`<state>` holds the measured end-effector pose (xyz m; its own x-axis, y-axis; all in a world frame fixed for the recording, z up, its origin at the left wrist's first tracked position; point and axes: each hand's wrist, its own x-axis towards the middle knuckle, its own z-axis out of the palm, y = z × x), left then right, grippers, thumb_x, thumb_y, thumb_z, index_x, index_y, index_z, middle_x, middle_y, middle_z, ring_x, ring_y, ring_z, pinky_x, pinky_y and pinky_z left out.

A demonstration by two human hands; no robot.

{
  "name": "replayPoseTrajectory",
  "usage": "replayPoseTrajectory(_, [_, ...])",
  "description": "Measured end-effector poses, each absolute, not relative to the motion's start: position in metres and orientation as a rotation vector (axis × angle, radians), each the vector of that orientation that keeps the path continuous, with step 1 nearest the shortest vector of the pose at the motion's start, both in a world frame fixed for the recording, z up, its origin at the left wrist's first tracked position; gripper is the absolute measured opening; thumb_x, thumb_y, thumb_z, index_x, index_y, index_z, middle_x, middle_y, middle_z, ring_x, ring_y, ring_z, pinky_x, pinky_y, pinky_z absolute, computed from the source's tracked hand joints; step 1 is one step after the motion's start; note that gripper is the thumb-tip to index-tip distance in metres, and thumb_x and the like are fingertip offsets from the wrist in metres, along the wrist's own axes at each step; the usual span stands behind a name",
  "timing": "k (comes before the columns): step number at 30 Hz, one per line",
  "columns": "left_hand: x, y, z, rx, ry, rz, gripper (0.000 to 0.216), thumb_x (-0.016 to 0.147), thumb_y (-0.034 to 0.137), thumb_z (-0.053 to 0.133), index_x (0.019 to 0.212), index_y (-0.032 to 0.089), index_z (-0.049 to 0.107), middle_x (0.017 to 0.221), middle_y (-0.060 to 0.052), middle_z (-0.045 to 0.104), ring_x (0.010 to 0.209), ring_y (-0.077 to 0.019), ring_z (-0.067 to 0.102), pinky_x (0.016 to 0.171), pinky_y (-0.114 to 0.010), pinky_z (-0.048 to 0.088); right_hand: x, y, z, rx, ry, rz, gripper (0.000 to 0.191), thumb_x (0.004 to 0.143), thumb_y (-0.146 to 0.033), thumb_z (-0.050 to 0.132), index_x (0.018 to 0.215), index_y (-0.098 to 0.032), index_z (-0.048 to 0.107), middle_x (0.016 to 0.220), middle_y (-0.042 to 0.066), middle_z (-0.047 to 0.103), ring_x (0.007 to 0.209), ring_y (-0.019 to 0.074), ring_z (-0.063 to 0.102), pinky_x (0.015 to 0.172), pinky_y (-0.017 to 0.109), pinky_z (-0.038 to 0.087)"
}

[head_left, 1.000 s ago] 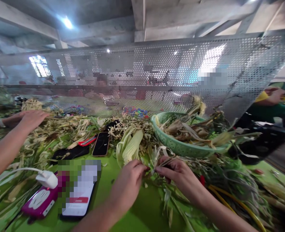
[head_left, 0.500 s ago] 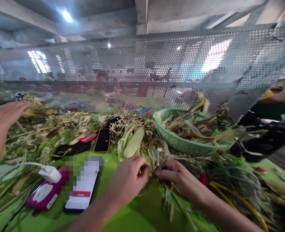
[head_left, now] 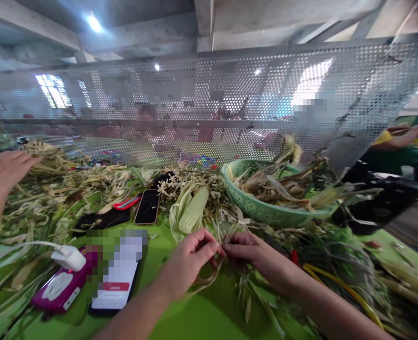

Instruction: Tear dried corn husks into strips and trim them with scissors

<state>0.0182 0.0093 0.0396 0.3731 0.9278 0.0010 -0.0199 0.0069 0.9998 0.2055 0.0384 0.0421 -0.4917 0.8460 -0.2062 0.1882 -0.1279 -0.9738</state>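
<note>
My left hand (head_left: 195,255) is closed in a pinch, and a thin pale strip of corn husk (head_left: 211,279) curves down from its fingers. Right beside it, fingertips almost touching, my right hand (head_left: 249,250) pinches a bundle of dry husk strips (head_left: 230,225). Loose ends of husk hang below the right hand. Just beyond my hands lies an ear of corn in pale green husk (head_left: 194,210). The exact grip between the fingertips is partly hidden.
A green basket (head_left: 251,198) of dried husks stands at back right. Nearer left lie a lit phone (head_left: 119,278), a purple power strip (head_left: 62,285) with a white charger (head_left: 68,257), a dark phone (head_left: 147,207) and a red cutter (head_left: 127,202). Another person's hand (head_left: 7,170) reaches in from the left.
My left hand has turned and come closer to my right hand, and their fingertips now nearly meet. The husk strip under the left hand shows more. The view has shifted slightly.
</note>
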Motion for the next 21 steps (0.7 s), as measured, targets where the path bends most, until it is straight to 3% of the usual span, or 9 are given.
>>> replayPoseTrajectory(3, [0.018,0.014,0.032,1.387,1.005,0.982,0.025,0.086,0.042,0.05,0.084,0.018,0.057,0.077,0.001,0.06,0.074,-0.0127,0.055,0.071,-0.025,0.043,0.213,0.044,0.041,-1.213,-1.806,1.443,0.016,0.069,-0.028,0.065,0.081,-0.018,0.062,0.054,-0.007,0.045,0.047,0.0086,0.037,0.045,0.02,0.026])
replayPoseTrajectory(8, [0.018,0.021,0.023,1.399,1.03,1.025,0.02,0.086,0.035,0.052,0.089,0.016,0.059,0.084,-0.002,0.063,0.079,-0.0145,0.057,0.077,-0.027,0.044,0.225,0.047,0.047,-1.324,-2.138,1.005,0.009,0.072,-0.024,0.062,0.067,-0.018,0.067,0.053,-0.004,0.051,0.053,0.0106,0.041,0.049,0.021,0.027])
replayPoseTrajectory(15, [0.023,0.018,0.025,1.494,1.03,1.007,0.015,0.079,0.021,0.059,0.092,0.015,0.063,0.09,-0.005,0.067,0.085,-0.0161,0.059,0.08,-0.028,0.044,0.214,0.036,0.056,-1.274,-2.091,0.969,0.02,0.079,-0.034,0.059,0.072,-0.018,0.067,0.061,-0.003,0.053,0.059,0.0124,0.044,0.054,0.022,0.03])
replayPoseTrajectory(21, [0.027,0.012,0.027,1.637,1.133,0.989,0.013,0.079,0.029,0.059,0.08,0.016,0.062,0.077,-0.002,0.063,0.072,-0.0137,0.054,0.067,-0.024,0.041,0.205,0.026,0.062,-1.178,-2.064,1.05,0.026,0.083,-0.039,0.057,0.07,-0.018,0.065,0.064,-0.001,0.055,0.063,0.0135,0.048,0.057,0.022,0.035])
